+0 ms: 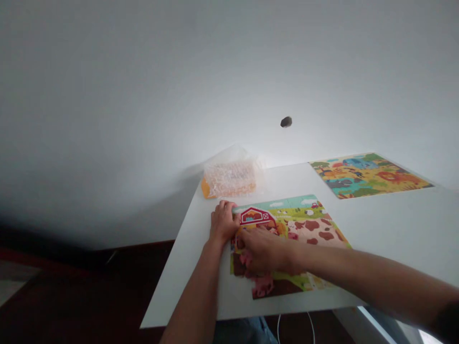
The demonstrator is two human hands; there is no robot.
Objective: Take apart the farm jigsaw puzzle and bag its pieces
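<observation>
A farm jigsaw puzzle [315,231] with a red barn, a spotted cow and pink pigs lies on the white table. Its lower left corner has a gap. My left hand [224,222] rests at the puzzle's upper left edge, fingers bent against the border. Across the puzzle reaches my right hand [263,251], palm down over the left part below the barn, its fingertips near the left edge. Its fingers are curled and blurred, and whatever lies under them is hidden.
Behind the puzzle sits a bubble-wrapped package [231,179] with an orange side. A safari animal picture [373,174] lies at the back right. The white table [190,286] meets a wall behind. A white cable hangs below the front edge.
</observation>
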